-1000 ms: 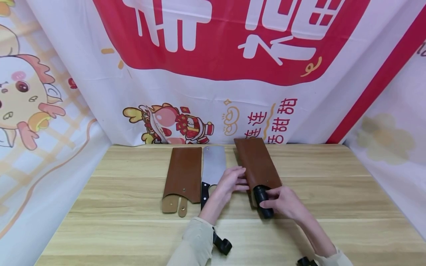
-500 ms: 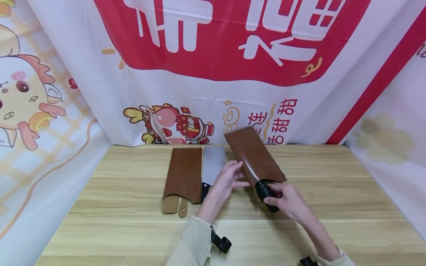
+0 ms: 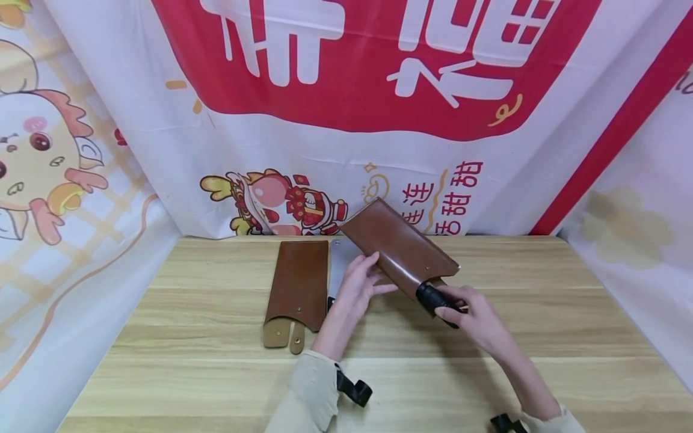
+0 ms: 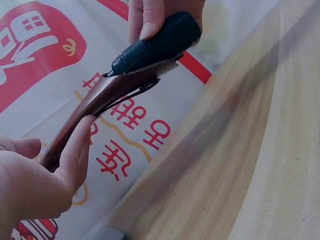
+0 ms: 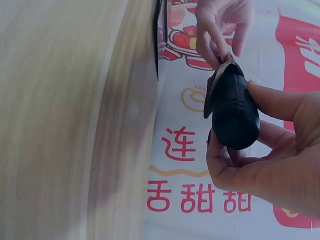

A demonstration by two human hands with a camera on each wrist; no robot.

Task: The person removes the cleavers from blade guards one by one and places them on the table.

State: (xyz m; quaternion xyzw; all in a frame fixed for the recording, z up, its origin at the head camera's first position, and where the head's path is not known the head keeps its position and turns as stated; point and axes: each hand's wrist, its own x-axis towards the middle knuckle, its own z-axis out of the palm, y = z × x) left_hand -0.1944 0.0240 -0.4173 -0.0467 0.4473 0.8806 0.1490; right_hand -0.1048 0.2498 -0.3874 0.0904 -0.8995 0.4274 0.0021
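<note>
A brown leather sheath (image 3: 397, 243) is held tilted above the table, its far end leaning left. Out of its near opening sticks a black knife handle (image 3: 435, 299); the blade is hidden inside. My right hand (image 3: 479, 316) grips this handle with thumb and fingers, as the right wrist view shows from the butt end of the handle (image 5: 236, 122). My left hand (image 3: 354, 285) holds the sheath's left edge, thumb on one face and fingers on the other in the left wrist view. Behind that hand lies a cleaver (image 3: 338, 264), mostly covered by the arm.
A second brown sheath (image 3: 298, 279) lies flat left of the cleaver, its flap and snap strap (image 3: 297, 338) open toward me. The wooden table (image 3: 541, 337) ends at a printed cloth (image 3: 487, 180) hanging behind. Black straps (image 3: 354, 391) sit on both wrists.
The sheath with the knife in it has risen, and its far end has swung to the left. Both hands have moved along with it, the right one a little rightward.
</note>
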